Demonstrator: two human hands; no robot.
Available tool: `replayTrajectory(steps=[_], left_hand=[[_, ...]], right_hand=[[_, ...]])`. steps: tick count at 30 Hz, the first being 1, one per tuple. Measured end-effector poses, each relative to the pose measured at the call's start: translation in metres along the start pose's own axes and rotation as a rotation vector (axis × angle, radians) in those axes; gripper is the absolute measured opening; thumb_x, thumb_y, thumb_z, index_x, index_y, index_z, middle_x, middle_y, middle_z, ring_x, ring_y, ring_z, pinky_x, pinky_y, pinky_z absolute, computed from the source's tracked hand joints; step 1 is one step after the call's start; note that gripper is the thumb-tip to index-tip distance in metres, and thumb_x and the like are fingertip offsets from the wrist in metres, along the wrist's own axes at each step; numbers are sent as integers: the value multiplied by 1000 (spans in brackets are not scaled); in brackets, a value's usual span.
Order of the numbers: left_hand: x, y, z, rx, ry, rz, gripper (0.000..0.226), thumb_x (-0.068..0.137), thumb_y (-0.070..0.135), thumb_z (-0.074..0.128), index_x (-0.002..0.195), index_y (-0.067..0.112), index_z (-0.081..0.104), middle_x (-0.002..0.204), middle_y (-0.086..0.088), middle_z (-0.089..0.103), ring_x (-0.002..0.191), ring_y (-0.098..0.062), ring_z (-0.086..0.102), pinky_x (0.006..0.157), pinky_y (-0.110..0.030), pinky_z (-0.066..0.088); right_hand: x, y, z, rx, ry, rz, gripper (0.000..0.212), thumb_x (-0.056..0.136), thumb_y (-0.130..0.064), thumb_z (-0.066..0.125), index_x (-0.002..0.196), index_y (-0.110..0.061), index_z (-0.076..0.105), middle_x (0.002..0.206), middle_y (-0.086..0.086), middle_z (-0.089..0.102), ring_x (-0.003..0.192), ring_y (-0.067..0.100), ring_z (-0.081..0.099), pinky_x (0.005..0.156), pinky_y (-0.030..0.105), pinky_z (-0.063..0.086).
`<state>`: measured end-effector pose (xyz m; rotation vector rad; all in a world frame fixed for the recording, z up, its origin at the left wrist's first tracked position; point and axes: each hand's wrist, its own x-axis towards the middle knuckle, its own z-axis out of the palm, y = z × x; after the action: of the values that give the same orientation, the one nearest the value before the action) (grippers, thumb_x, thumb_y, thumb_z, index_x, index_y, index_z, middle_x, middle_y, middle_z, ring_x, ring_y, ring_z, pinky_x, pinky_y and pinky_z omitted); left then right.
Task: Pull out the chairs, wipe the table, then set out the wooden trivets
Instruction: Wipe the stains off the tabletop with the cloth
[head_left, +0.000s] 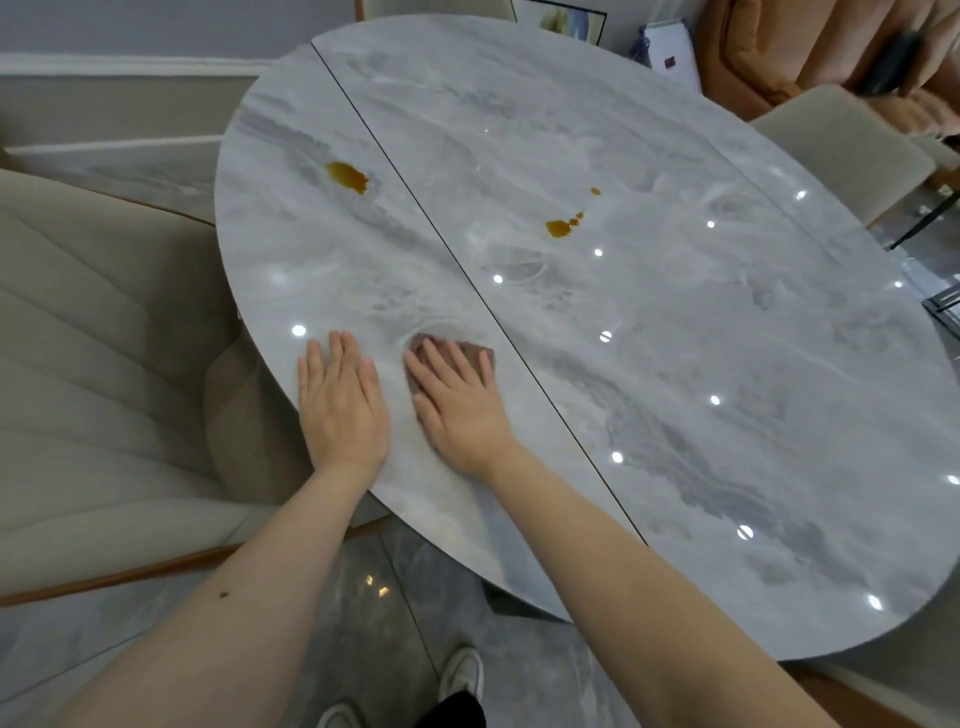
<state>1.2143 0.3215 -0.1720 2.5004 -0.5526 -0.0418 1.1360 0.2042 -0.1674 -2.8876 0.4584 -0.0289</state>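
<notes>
Here, no readable writing; right hand (460, 402) flat, grip open, pressing brownish cloth (470, 349) onto glossy marbled bench (675, 338); left hand (343, 405) flat beside; amber spills (347, 176) beyond.

**A home dining room**

A round grey marble-patterned desk (675, 364) with a glossy top fills the middle of the room, with a cream upholstered dining chair on a wooden frame (104, 364) drawn up on one side and a second beige padded chair (852, 150) across from it. A polished grey tile floor (363, 597), an orange-brown sofa (789, 47) and a framed picture (563, 21) leaning on the wall show a lived-in household.
</notes>
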Motion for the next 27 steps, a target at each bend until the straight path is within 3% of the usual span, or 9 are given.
replayTrajectory(steps=[3, 6, 10, 14, 18, 22, 25, 27], left_hand=[[-2, -2, -5, -47, -24, 0, 53, 104, 30, 11, 149, 5, 19, 157, -10, 20, 147, -22, 10, 120, -32, 1], [-2, -6, -4, 43, -47, 34, 54, 103, 31, 10, 149, 5, 17, 157, -11, 18, 147, -24, 9, 121, -34, 2], [-3, -7, 0, 109, -38, 47, 54, 103, 31, 11, 149, 4, 17, 157, -10, 17, 147, -25, 8, 121, -34, 1], [-1, -10, 3, 94, -18, 56, 54, 103, 30, 11, 149, 4, 20, 157, -11, 19, 147, -25, 10, 120, -33, 1], [-1, -12, -3, -47, 4, 41, 54, 103, 31, 12, 148, 4, 25, 155, -10, 26, 145, -23, 17, 120, -31, 5], [4, -13, -17, -152, 39, 28, 49, 104, 28, 20, 146, 4, 31, 152, -8, 33, 142, -20, 27, 118, -31, 14], [21, -16, -22, -111, 43, 67, 49, 104, 27, 20, 145, 4, 34, 150, -10, 36, 140, -21, 31, 118, -32, 16], [35, -20, -20, -70, 48, 89, 49, 104, 27, 21, 144, 4, 36, 149, -10, 38, 140, -22, 32, 118, -33, 16]], right_hand=[[-74, 0, -2, -25, -32, -177, 51, 99, -41, 26, 149, -32, 28, 156, -6, 27, 147, 20, 16, 118, 45, 0], [-128, 45, -13, -36, -90, -250, 50, 101, -43, 20, 150, -33, 22, 158, -8, 21, 148, 17, 8, 118, 46, -1], [-95, 86, -24, -26, -50, 33, 61, 96, -56, 4, 150, -34, 23, 158, -9, 16, 148, 18, 7, 118, 50, 1], [-20, 34, -8, -27, 13, 217, 67, 88, -51, 8, 149, -32, 27, 159, -6, 19, 147, 22, 12, 115, 46, -4], [-35, -10, 0, 2, 10, 0, 56, 95, -44, 21, 147, -29, 33, 156, -3, 28, 146, 24, 19, 116, 48, 2], [-79, 44, -10, -34, -60, -225, 52, 99, -43, 26, 149, -32, 26, 157, -7, 25, 147, 18, 11, 118, 46, -2], [-48, 81, -18, -37, -26, -24, 55, 96, -46, 20, 148, -31, 30, 156, -5, 26, 146, 21, 17, 116, 53, 8], [-9, 79, -19, -43, 3, 121, 61, 93, -50, 12, 149, -31, 29, 157, -5, 23, 146, 23, 17, 116, 50, 6]])
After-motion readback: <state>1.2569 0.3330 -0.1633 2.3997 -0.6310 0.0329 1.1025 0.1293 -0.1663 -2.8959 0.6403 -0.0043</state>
